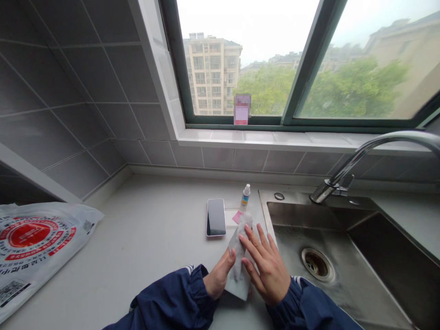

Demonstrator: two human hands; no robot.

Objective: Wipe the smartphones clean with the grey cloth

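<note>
Both hands meet over a white cloth (238,261) that lies on the pale worktop (154,238), just left of the sink (343,256). The left hand (219,277) comes in from the near side in a dark blue sleeve with white stripes at the cuff; its fingers are closed on the left edge of the cloth, thumb on top pinching it. The right hand (266,266), in a matching sleeve, lies flat on the cloth's right side with its fingers open and spread, the tips pressing down on the fabric. The cloth is folded into a long strip that runs from the near edge of the worktop away toward the wall, its near end between the two wrists.

Just beyond the cloth's far end is a small pink slip (237,216), and past that stands a little white spray bottle (245,196), upright, close to the sink's left rim. A phone (216,217) lies flat, screen up and dark, just left of the cloth's far end. Well apart, at the far left of the worktop, rests a white plastic bag (34,247) printed with a red round mark. A curved metal tap (360,160) reaches over the steel sink from the right. Behind the worktop are grey wall tiles and a window (275,59) showing buildings and trees.
</note>
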